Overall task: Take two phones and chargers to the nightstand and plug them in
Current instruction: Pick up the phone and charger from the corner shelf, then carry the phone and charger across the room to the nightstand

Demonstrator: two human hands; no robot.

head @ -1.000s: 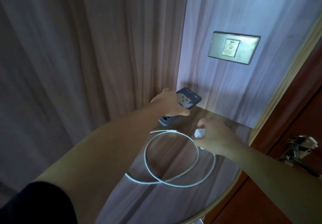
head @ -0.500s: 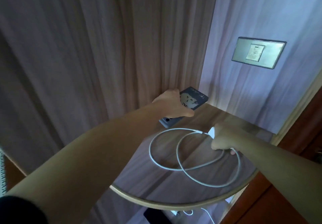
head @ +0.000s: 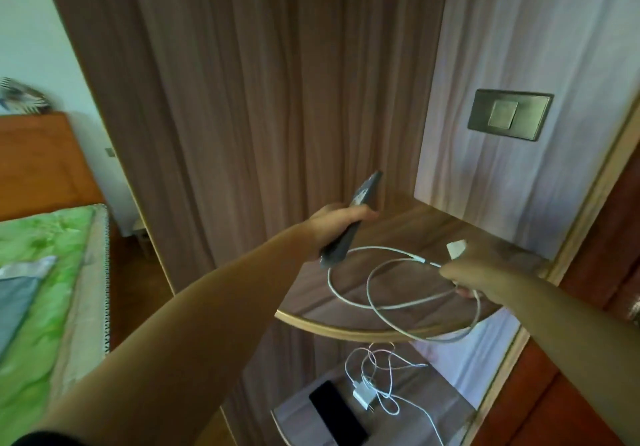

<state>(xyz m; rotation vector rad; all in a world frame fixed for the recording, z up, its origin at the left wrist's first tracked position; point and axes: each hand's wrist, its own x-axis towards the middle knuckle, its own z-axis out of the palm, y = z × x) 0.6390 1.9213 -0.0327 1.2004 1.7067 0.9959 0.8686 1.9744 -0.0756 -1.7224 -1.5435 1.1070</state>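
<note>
My left hand (head: 337, 225) grips a dark-cased phone (head: 363, 199), tilted on edge and lifted off the rounded wooden shelf (head: 412, 234). My right hand (head: 481, 272) holds a white charger plug (head: 456, 248) and its white cable (head: 388, 293), which hangs in loops over the shelf's front edge. On a lower shelf (head: 301, 418) lie a second black phone (head: 336, 414), screen up, and a second white charger (head: 363, 395) with a tangled cable.
A metal switch plate (head: 509, 114) is on the wall above the shelf. A brown curtain (head: 259, 99) hangs behind. A bed with a green cover (head: 38, 272) is at the left. A red-brown wooden door (head: 606, 237) stands at the right.
My left hand lifted the dark-cased phone off the shelf and tilted it on edge. My right hand raised the plug and cable. The view pulled back, showing the lower shelf.
</note>
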